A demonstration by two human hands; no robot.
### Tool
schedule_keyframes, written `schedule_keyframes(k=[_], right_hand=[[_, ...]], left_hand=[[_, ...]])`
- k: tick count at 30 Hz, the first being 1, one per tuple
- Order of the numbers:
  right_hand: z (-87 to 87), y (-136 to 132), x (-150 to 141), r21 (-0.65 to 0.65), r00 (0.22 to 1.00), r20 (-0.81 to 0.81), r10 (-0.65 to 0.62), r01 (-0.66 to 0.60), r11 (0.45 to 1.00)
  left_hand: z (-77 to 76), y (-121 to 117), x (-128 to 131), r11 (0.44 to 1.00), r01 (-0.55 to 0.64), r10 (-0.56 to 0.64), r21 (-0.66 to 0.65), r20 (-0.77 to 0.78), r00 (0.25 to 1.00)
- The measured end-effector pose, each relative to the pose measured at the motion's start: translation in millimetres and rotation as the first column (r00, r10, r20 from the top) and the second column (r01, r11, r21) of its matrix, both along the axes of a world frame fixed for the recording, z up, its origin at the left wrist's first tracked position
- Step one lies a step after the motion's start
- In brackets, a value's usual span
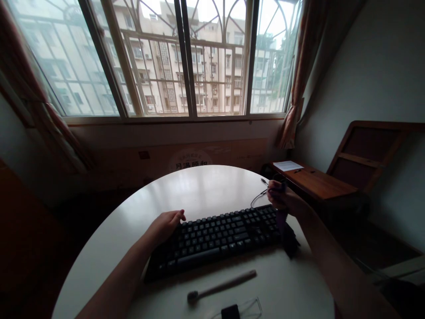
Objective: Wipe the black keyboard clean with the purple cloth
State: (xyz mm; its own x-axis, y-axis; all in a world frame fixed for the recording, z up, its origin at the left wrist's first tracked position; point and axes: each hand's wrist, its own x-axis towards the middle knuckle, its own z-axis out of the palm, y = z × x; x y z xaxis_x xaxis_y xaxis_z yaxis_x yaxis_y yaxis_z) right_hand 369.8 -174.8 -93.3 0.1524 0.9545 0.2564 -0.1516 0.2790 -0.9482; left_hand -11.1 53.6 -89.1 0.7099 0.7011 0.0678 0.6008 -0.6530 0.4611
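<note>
A black keyboard [219, 237] lies across the round white table [199, 190]. My left hand [166, 226] rests on the keyboard's left end, fingers curled over its top edge. Above the keyboard's right end, my right hand [282, 197] is raised and closed around a dark purple cloth [286, 232], which hangs down over the keys there. The keyboard's thin black cable [259, 195] trails off behind that hand. In front of the keyboard a toothbrush-like brush [221, 287] lies on the table.
A small black object with thin wire [232, 311] sits at the table's near edge. To the right stands a wooden side table [315, 181] with a sheet of paper [287, 165]. Behind it leans a wooden frame [368, 155]. A barred window [186, 57] and curtains fill the back.
</note>
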Motion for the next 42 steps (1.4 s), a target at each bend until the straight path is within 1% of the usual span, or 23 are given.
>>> schedule_keyframes(k=[1, 2, 4, 8, 10, 12, 14, 16, 18, 20, 23, 25, 28, 30, 34, 38, 40, 42], right_hand=[[0.4, 2.2, -3.3, -0.091, 0.995, 0.097, -0.020, 0.029, 0.995], [0.7, 4.1, -6.5, -0.156, 0.982, 0.187, -0.011, 0.041, 0.987], [1.8, 6.4, -11.4, -0.213, 0.952, 0.301, 0.050, 0.016, 0.977], [6.1, 4.4, -12.0, -0.184, 0.921, 0.353, 0.165, -0.105, 0.977], [8.0, 1.6, -8.7, -0.160, 0.891, 0.399, 0.218, -0.167, 0.973], [8.3, -0.2, -5.4, -0.140, 0.869, 0.433, 0.239, -0.197, 0.970], [6.9, 0.3, -4.3, -0.146, 0.869, 0.446, 0.212, -0.163, 0.976], [4.6, 3.0, -6.4, -0.169, 0.863, 0.480, 0.158, -0.086, 0.982], [2.4, 7.1, -11.5, -0.175, 0.832, 0.544, 0.107, -0.013, 0.985], [0.7, 11.1, -18.1, -0.154, 0.781, 0.621, 0.061, 0.046, 0.987], [-1.6, 15.9, -27.2, -0.110, 0.674, 0.739, 0.004, 0.115, 0.987], [-3.0, 18.3, -31.6, -0.082, 0.607, 0.795, -0.013, 0.128, 0.988], [-3.8, 20.4, -35.8, -0.048, 0.555, 0.831, -0.034, 0.133, 0.990], [-3.2, 20.6, -37.2, -0.044, 0.547, 0.837, -0.033, 0.127, 0.991], [-1.8, 20.1, -38.4, -0.057, 0.559, 0.829, -0.019, 0.118, 0.991], [-1.7, 21.1, -40.7, -0.012, 0.568, 0.819, -0.078, 0.153, 0.988], [-1.0, 21.6, -43.2, 0.027, 0.612, 0.780, -0.128, 0.172, 0.985], [-0.3, 21.5, -46.2, 0.030, 0.690, 0.711, -0.136, 0.163, 0.986]], left_hand=[[0.1, 0.0, 0.0, 1.000, 0.001, -0.001, 0.000, -0.003, 1.000], [0.0, 0.2, 0.0, 1.000, 0.003, -0.003, 0.000, -0.004, 1.000], [-0.5, 0.6, 0.0, 1.000, 0.008, -0.008, 0.001, -0.001, 1.000], [-1.2, 0.8, 0.6, 1.000, 0.014, -0.014, -0.008, 0.004, 1.000], [-0.8, 0.2, 1.0, 1.000, 0.012, -0.012, -0.010, 0.003, 1.000], [-0.5, -0.4, 1.2, 1.000, 0.012, -0.012, -0.010, 0.003, 1.000], [-0.5, -0.6, 1.0, 1.000, 0.012, -0.012, -0.009, 0.004, 1.000], [-0.7, -0.4, 0.6, 1.000, 0.014, -0.014, -0.009, 0.005, 1.000], [-0.7, -0.4, 0.2, 1.000, 0.016, -0.016, -0.008, 0.004, 1.000], [0.0, -0.8, 0.1, 1.000, 0.013, -0.013, -0.005, -0.001, 1.000], [1.7, -2.2, 0.5, 1.000, 0.002, -0.002, -0.001, -0.013, 1.000], [2.5, -3.0, 1.0, 1.000, 0.003, -0.003, -0.004, -0.008, 1.000], [2.5, -3.1, 1.6, 1.000, 0.007, -0.007, -0.005, 0.001, 1.000], [1.9, -3.0, 1.7, 1.000, 0.009, -0.009, -0.001, 0.003, 1.000], [1.0, -2.5, 0.5, 1.000, 0.013, -0.013, -0.005, 0.014, 1.000], [0.7, -1.8, -0.8, 1.000, 0.013, -0.013, -0.010, 0.018, 1.000], [1.0, -2.1, -0.9, 1.000, 0.015, -0.015, -0.012, 0.016, 1.000], [1.9, -3.0, -0.7, 1.000, 0.015, -0.014, -0.015, 0.014, 1.000]])
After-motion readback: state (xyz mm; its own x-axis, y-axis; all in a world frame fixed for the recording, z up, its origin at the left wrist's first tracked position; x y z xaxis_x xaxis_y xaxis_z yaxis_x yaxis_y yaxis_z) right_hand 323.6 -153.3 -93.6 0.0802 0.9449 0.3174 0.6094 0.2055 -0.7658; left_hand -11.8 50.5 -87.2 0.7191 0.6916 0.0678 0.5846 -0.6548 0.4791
